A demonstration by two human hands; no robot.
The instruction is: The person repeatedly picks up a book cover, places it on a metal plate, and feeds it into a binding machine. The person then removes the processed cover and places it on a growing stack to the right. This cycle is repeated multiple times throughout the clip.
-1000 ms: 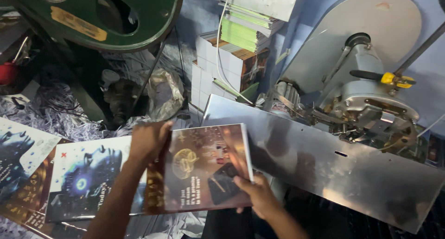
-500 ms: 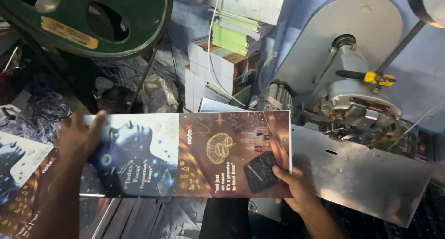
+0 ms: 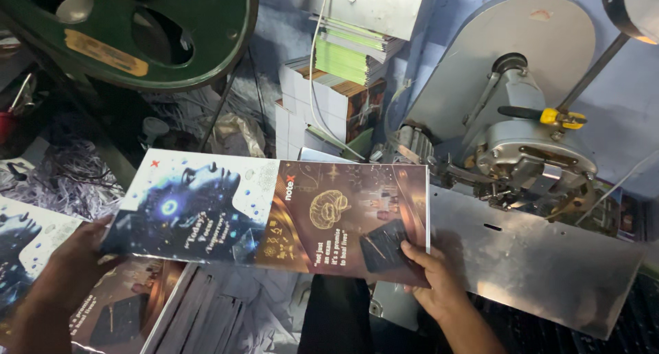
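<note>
both hands grip printed sheet [image 3: 274, 213] edges

1. Overall illumination: dim, cool and bluish; the upper right of the frame is brightest, where a pale wall [image 3: 628, 107] and a grey machine housing [image 3: 501, 59] catch soft light.
2. Glare: a diffuse sheen lies on the metal plate [image 3: 542, 258] at lower right and on the glossy printed sheet [image 3: 274, 213] at centre.
3. Shadow: the lower centre and upper left fall into near black.
4. Sharpness: the centre is fairly crisp; the left hand [image 3: 68, 258] and frame edges look soft.
</note>
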